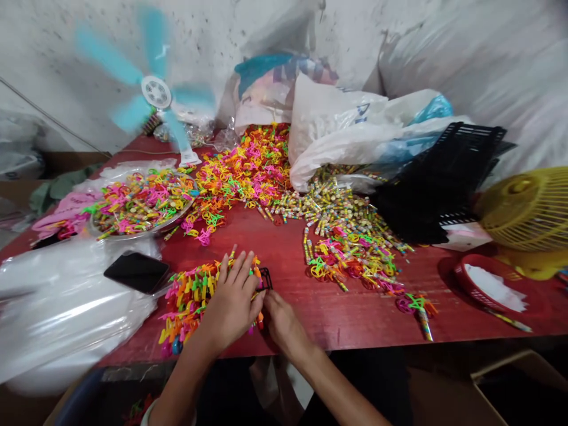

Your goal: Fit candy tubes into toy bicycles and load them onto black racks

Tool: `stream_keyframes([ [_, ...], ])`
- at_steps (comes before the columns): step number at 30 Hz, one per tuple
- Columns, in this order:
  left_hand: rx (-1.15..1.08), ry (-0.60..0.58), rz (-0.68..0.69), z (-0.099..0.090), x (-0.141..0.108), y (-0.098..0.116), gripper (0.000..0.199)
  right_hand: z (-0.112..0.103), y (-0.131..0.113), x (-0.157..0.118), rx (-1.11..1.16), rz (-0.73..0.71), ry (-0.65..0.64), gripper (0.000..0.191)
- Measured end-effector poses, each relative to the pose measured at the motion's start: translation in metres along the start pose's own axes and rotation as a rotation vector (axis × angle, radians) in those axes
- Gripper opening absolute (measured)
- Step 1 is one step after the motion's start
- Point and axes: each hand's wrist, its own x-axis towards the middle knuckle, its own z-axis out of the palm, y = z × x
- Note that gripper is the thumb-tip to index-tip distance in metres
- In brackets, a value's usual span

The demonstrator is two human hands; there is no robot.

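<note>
Rows of colourful small plastic toys (190, 296) lie near the table's front edge. My left hand (235, 299) rests on their right part, palm down, its fingers stretched out. Just to the right, my right hand (281, 319) has its fingers pressed together beside a small black plastic rack (265, 279), whose end shows between the hands. Whether the fingers grip the rack is hidden. Beyond the hands, a heap of bright plastic pieces (248, 168) spreads over the red table (284, 254), and a heap of patterned candy tubes (332, 207) lies to its right.
A full bowl (146, 228), a black phone (136, 272) and clear plastic bags (80, 302) are on the left. A blue fan (156, 92) stands behind. White sacks (332, 115), black racks (448, 171), a red basket (464, 284) and a yellow fan (528, 207) are back and right.
</note>
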Motion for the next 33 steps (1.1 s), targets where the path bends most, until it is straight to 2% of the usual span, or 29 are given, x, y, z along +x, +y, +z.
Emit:
stream_keyframes([
  [2, 0.011, 0.000, 0.000, 0.001, 0.000, 0.001, 0.019, -0.023, 0.014, -0.005, 0.000, 0.041, 0.184, 0.022],
  [4, 0.002, 0.003, -0.002, 0.001, 0.000, 0.002, 0.018, -0.053, 0.034, -0.008, -0.187, 0.157, 0.383, 0.018],
  [5, -0.005, 0.005, -0.007, 0.001, 0.001, 0.002, 0.017, -0.068, 0.044, -0.007, -0.321, 0.252, 0.419, 0.016],
  [8, -0.032, 0.012, -0.035, 0.002, 0.000, 0.003, 0.016, -0.099, 0.067, -0.002, -0.582, 0.449, 0.311, 0.012],
  [10, -0.070, 0.013, -0.046, 0.001, 0.000, 0.002, 0.018, -0.106, 0.072, 0.002, -0.584, 0.439, 0.259, 0.015],
  [13, -0.174, 0.010, -0.066, -0.001, -0.001, -0.001, 0.022, -0.099, 0.067, 0.004, -0.397, 0.349, 0.304, 0.019],
  [15, -0.250, 0.029, -0.096, -0.005, 0.002, -0.002, 0.021, -0.091, 0.057, 0.004, -0.116, 0.319, 0.293, 0.020],
  [19, -0.389, 0.076, -0.135, -0.012, 0.016, 0.000, 0.030, -0.081, 0.031, 0.003, 0.610, 0.338, 0.077, 0.030],
  [21, -0.421, 0.061, -0.101, -0.011, 0.025, 0.001, 0.034, -0.076, 0.020, 0.005, 0.792, 0.330, 0.020, 0.032],
  [24, -0.343, 0.042, -0.090, -0.003, 0.035, -0.001, 0.033, -0.063, 0.016, 0.013, 0.794, 0.304, 0.045, 0.033],
  [29, -0.211, -0.023, -0.203, 0.009, 0.041, -0.014, 0.032, -0.030, 0.025, 0.029, 0.606, 0.303, 0.163, 0.030],
  [33, -0.315, -0.088, -0.195, 0.002, 0.040, -0.019, 0.036, -0.027, 0.019, 0.035, 0.720, 0.223, -0.006, 0.026],
])
